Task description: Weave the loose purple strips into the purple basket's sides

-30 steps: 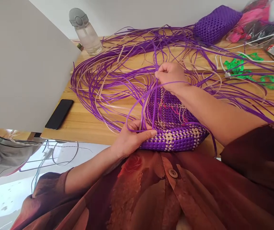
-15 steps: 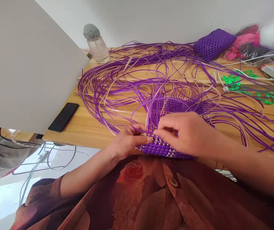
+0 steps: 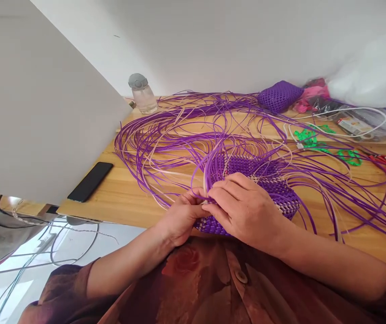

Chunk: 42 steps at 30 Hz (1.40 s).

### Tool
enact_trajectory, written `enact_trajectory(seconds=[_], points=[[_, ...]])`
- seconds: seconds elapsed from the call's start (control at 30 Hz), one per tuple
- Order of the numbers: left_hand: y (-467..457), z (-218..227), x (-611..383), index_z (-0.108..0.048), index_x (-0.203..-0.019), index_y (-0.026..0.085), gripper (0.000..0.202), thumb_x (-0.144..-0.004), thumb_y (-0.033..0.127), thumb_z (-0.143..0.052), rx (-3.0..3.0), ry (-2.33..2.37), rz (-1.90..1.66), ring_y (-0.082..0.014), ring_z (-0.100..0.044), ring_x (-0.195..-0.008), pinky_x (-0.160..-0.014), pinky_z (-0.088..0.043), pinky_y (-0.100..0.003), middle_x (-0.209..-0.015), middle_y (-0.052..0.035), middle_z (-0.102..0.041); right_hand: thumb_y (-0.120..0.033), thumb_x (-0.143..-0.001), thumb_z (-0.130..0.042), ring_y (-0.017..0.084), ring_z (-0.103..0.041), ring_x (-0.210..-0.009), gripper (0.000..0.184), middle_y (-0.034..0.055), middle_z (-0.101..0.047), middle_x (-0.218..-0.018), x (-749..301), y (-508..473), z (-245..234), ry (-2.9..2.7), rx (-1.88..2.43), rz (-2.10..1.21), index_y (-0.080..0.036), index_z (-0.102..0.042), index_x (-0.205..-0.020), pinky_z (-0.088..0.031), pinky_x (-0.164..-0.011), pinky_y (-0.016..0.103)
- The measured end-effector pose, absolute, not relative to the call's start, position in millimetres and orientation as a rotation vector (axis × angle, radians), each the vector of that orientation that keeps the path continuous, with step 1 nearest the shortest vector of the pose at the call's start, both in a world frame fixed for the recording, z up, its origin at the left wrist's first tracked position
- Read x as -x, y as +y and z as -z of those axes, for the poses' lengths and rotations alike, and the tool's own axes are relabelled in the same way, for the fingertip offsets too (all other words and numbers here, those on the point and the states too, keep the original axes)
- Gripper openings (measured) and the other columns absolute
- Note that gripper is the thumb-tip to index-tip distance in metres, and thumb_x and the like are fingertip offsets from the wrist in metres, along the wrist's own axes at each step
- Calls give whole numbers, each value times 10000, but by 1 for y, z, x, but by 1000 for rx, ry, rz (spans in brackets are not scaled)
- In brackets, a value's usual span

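Note:
A partly woven basket (image 3: pixel 285 198) of purple and beige plastic strips lies at the table's front edge, close to my body. Long loose weaving strips (image 3: pixel 166 135) fan out from it to the left, back and right. My left hand (image 3: pixel 186 213) pinches the near left edge of the weave between thumb and fingers. Bent over the same spot, my right hand (image 3: pixel 242 204) has its thumb and fingertips closed at the strips, touching the left fingertips. The exact strip in the right fingers is hidden behind the hand.
On the wooden table (image 3: pixel 125 202) a black phone (image 3: pixel 91 182) lies at left and a water bottle (image 3: pixel 143 95) stands behind. At the back right are a finished purple woven piece (image 3: pixel 280 96), green tape (image 3: pixel 314 140), a white cable (image 3: pixel 378 112) and plastic bags (image 3: pixel 358 123). A partition (image 3: pixel 44 99) rises at left.
My right hand has moved left and down, its fingertips now meeting the left hand's. The left hand keeps its pinch on the edge. The camera view has tilted up.

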<state>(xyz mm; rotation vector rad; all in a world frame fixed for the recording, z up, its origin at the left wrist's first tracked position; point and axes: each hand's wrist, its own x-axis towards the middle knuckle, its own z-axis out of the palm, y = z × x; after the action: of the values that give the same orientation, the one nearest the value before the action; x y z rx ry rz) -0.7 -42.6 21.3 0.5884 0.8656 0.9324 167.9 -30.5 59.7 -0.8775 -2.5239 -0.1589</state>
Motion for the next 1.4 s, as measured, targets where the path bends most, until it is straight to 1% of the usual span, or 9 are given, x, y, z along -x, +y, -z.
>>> enact_trajectory(seconds=[0.4, 0.5, 0.6, 0.8, 0.9, 1.0, 1.1, 1.2, 1.4], points=[[-44, -18, 3, -698, -800, 155, 234, -638, 173, -865, -678, 832, -894, -95, -576, -659, -650, -439, -229, -765, 1, -683, -289, -900, -563, 123, -517, -531, 208, -23, -583, -605, -178, -11, -54, -2263, 1444, -310, -202, -542, -713, -347, -546, 281], [-42, -18, 3, -725, -821, 153, 234, -640, 180, -871, -672, 844, -880, -93, -588, -668, -660, -445, -227, -774, -6, -699, -179, -865, -589, 149, -629, -723, 31, 17, -678, -801, -177, -7, -47, -2232, 1174, -193, -189, -609, -885, -474, -670, 277], [-41, -18, 4, -739, -823, 146, 248, -627, 197, -883, -659, 861, -867, -96, -597, -667, -660, -447, -228, -772, -15, -709, -111, -886, -552, 178, -648, -941, 252, 69, -711, -1031, -182, -3, -42, -2247, 816, 59, -197, -633, -1109, -527, -851, 315], [-42, -23, 3, -728, -762, 142, 261, -586, 216, -906, -647, 915, -857, -88, -584, -620, -620, -428, -222, -715, -8, -694, -141, -897, -566, 241, -581, -1226, 260, 79, -677, -1257, -204, 6, -51, -2380, 572, 259, -231, -663, -1121, -492, -1027, 412], [-42, -25, 2, -721, -733, 130, 261, -575, 222, -907, -675, 938, -858, -95, -582, -604, -601, -421, -225, -696, -17, -694, -201, -940, -538, 170, -693, -916, 143, 37, -748, -966, -203, -2, -61, -2426, 755, -21, -211, -661, -1010, -527, -801, 302], [-42, -24, 1, -717, -723, 123, 269, -570, 233, -909, -710, 945, -862, -96, -580, -595, -596, -427, -229, -695, -21, -699, -305, -976, -491, 109, -627, -599, 210, -25, -684, -702, -194, -17, -71, -2455, 1136, -402, -215, -667, -907, -420, -579, 258], [-41, -22, 1, -720, -739, 120, 294, -551, 229, -918, -717, 952, -881, -103, -599, -625, -626, -453, -232, -725, -23, -712, -261, -969, -442, 119, -619, -574, 257, -9, -681, -685, -187, -31, -81, -2490, 1247, -581, -214, -694, -949, -370, -550, 265], [-42, -22, 0, -708, -751, 116, 320, -549, 246, -920, -698, 947, -889, -120, -624, -638, -645, -481, -247, -725, -27, -717, -192, -934, -414, 160, -654, -596, 348, 51, -732, -784, -182, -41, -88, -2527, 1279, -652, -179, -656, -1184, -382, -543, 282], [-46, -26, -2, -657, -730, 119, 344, -564, 284, -909, -727, 964, -886, -97, -572, -533, -520, -423, -210, -643, -11, -683, -159, -944, -372, 140, -725, -728, 691, 55, -746, -914, -177, -58, -76, -2154, 1176, -1553, -201, -131, -1590, -525, -537, 212]])
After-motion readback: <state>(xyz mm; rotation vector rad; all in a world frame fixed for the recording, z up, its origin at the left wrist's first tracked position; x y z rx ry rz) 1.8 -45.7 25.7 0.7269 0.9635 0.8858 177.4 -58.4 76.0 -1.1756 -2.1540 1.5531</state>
